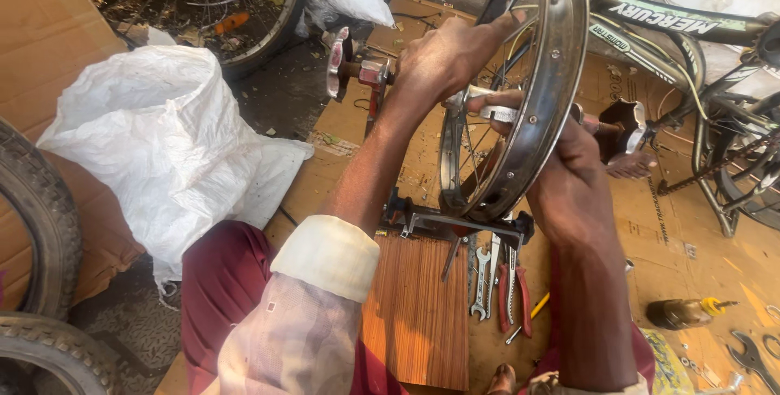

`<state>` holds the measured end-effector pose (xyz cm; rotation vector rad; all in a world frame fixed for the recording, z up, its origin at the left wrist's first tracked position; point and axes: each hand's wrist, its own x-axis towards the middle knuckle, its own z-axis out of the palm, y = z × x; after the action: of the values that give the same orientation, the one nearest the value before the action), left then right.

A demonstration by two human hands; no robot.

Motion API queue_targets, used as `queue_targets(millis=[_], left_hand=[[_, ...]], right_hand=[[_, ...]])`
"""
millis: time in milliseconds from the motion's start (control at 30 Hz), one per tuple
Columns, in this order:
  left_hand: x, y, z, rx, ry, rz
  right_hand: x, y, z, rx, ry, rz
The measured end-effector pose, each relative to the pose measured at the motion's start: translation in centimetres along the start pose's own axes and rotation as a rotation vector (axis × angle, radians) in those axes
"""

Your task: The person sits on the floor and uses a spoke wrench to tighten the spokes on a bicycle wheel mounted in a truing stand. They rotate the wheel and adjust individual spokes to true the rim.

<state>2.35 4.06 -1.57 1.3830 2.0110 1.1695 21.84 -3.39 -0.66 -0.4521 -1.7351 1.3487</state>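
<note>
1. Two black tyres [36,224] lie at the far left edge on cardboard.
2. A white plastic sack [154,143] sits beside them, bulging and crumpled; its mouth is folded over, so what it holds cannot be told.
3. The left hand [443,58] is closed around the hub end of a bare metal wheel rim [540,86], fingers curled over the axle.
4. The rim stands upright in a truing stand [455,220] fixed to a wooden board [414,314] between the person's knees.
5. Spanners [481,281] and red-handled pliers [516,293] lie just right of the board.
6. The right hand [569,175] grips the rim's near edge, fingers wrapped over it.
7. A small brown bottle [682,312] with a yellow cap lies on its side on the cardboard; contents unclear.
8. Bicycle frames [699,29] lean at the far right.
</note>
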Motion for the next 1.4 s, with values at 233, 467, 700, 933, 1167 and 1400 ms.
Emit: queue_targets(millis=[233,467,700,933,1167,1400], left_hand=[[-0.6,0.4,-0.5,0.020,-0.057,-0.024],[-0.8,1.3,-0.9,0.026,-0.089,-0.088],[-1.3,1.3,-1.1,0.078,-0.072,-0.010],[-0.4,1.0,-0.6,0.209,-0.120,0.077],[-0.2,1.0,-0.6,0.022,-0.154,-0.091],[-1.1,0.7,-0.6,0.024,-0.046,-0.073]], right_hand=[[0.2,0.7,0.1,0.054,0.070,0.053],[1.0,1.5,-0.2,0.080,0.004,-0.230],[2.8,3.1,-1.1,-0.417,0.155,-0.517],[2.0,2.7,-1.3,-0.136,-0.038,-0.372],[4.2,0.5,-3.8,0.192,-0.654,-0.259],[5.2,0.9,-5.8,-0.340,-0.544,-0.207]])
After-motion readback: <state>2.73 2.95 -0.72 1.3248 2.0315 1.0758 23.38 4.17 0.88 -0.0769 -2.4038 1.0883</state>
